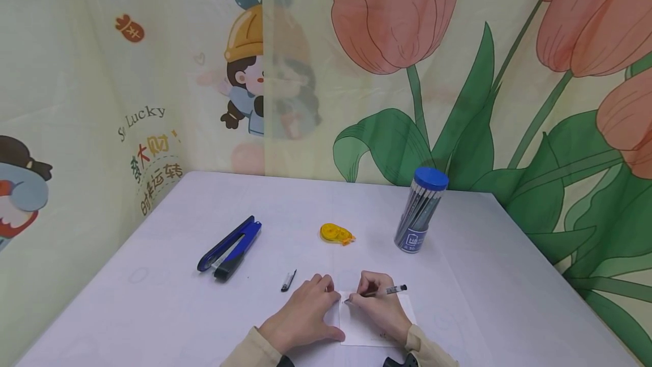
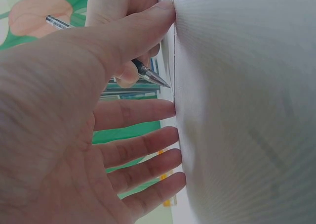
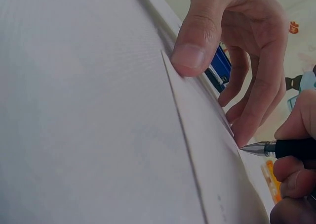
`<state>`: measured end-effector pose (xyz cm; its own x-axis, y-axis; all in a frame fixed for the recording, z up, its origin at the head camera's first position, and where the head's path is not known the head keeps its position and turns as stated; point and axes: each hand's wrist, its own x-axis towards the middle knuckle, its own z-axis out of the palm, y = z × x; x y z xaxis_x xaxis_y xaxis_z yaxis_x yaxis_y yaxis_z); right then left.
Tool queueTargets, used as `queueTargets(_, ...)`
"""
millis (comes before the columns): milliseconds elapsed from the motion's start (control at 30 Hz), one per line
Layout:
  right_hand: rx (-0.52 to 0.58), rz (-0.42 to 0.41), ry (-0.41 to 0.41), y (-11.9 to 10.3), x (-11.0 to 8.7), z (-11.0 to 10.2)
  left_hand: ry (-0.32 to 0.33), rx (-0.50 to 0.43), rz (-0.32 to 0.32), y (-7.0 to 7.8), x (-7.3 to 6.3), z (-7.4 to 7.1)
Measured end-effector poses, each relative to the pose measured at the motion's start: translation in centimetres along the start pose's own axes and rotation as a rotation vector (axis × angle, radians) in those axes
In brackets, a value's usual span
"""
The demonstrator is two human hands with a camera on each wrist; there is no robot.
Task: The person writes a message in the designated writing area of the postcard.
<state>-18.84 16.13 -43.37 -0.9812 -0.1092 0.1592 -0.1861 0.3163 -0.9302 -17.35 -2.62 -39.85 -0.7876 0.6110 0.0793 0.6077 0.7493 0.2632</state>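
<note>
Right hand (image 1: 383, 309) pinches pen (image 1: 394, 289), tip at paper (image 1: 356, 328); left hand (image 1: 304, 313), outspread, touches paper's left edge, presumably to steady it.

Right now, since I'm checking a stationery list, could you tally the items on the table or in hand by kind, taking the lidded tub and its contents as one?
Pen: 1
Paper: 1
Pen cap: 1
Stapler: 1
Correction tape: 1
Lidded tub of pencils: 1
Total: 6
</note>
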Motion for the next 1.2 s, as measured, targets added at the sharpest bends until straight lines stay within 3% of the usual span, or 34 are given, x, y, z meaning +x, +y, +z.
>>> queueTargets(500,-0.045,-0.031,-0.007,0.1,0.06,0.02,0.013,0.01,0.013,-0.1,-0.04,0.15)
queueTargets(1200,-0.008,-0.038,0.007,0.14,0.06,0.03,-0.015,0.001,-0.008,0.02,0.05,0.05)
